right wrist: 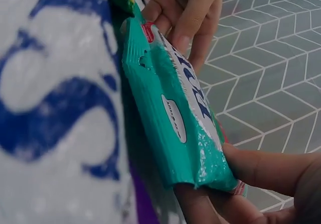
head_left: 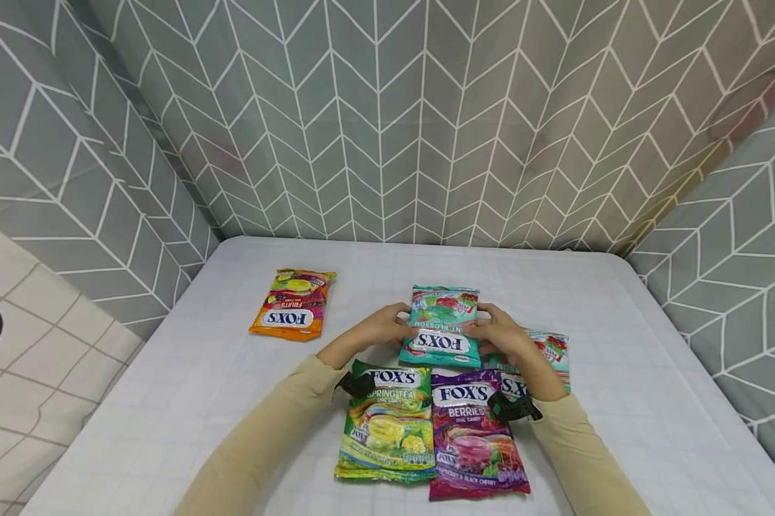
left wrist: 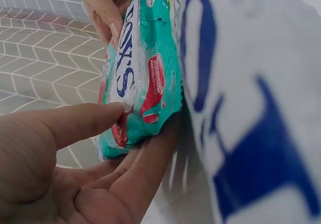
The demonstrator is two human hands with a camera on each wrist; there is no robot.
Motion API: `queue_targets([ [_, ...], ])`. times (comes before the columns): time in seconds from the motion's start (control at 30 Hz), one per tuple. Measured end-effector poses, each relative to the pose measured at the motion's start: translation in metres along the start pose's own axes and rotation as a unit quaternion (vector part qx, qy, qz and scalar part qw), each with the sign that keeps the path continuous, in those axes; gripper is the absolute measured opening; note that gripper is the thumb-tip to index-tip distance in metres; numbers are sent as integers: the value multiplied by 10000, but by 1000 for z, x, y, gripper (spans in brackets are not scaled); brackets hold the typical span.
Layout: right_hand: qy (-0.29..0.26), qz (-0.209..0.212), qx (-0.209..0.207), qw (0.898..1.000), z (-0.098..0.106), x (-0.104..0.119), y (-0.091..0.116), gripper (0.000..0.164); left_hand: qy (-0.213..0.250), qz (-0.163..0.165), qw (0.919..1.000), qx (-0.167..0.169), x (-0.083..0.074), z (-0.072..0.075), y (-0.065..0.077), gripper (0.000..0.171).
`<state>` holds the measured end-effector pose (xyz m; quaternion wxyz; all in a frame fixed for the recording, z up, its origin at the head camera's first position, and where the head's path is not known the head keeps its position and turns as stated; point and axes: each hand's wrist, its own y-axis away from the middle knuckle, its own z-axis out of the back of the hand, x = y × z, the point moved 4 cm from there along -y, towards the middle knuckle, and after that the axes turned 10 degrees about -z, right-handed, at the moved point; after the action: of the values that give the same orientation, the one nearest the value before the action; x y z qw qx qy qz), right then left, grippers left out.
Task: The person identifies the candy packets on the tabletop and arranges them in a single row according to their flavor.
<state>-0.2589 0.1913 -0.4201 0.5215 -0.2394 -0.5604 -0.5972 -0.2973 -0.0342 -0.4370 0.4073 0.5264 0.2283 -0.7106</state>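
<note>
A teal candy bag (head_left: 443, 315) with a FOX'S label is gripped at both sides, upside down in the head view. My left hand (head_left: 387, 326) pinches its left edge, thumb on top and fingers beneath, as the left wrist view of the bag (left wrist: 140, 68) shows. On the opposite edge my right hand (head_left: 500, 333) pinches it the same way, the thumb (right wrist: 266, 169) on the printed face. Nearer to me lie a green Spring Tea bag (head_left: 387, 430) under the left wrist and a purple Berries bag (head_left: 474, 451) by the right wrist.
A second teal bag (head_left: 551, 351) lies partly hidden under the right forearm. An orange and red Fruits bag (head_left: 294, 304) lies apart at the left on the white table (head_left: 188, 401). Grey patterned curtains (head_left: 387, 129) close in the back and sides.
</note>
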Motion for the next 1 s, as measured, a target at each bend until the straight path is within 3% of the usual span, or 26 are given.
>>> queue_targets([
  [0.3,-249,449,318,9982,-8,13,3,68,133,-147,9981,-584,-9,17,17,51],
  [0.53,-471,705,231,9961,-14,26,11,71,323,-513,9937,-943,-22,26,38,48],
  [0.67,-577,874,287,9941,-17,32,16,69,309,-692,9914,-1068,-36,30,50,48],
  [0.8,-461,958,280,9939,-18,36,20,72,246,-789,9899,-1153,-36,30,53,49],
  [1.0,-238,1088,385,9930,-20,38,24,64,47,-658,9907,-1186,-40,30,58,55],
])
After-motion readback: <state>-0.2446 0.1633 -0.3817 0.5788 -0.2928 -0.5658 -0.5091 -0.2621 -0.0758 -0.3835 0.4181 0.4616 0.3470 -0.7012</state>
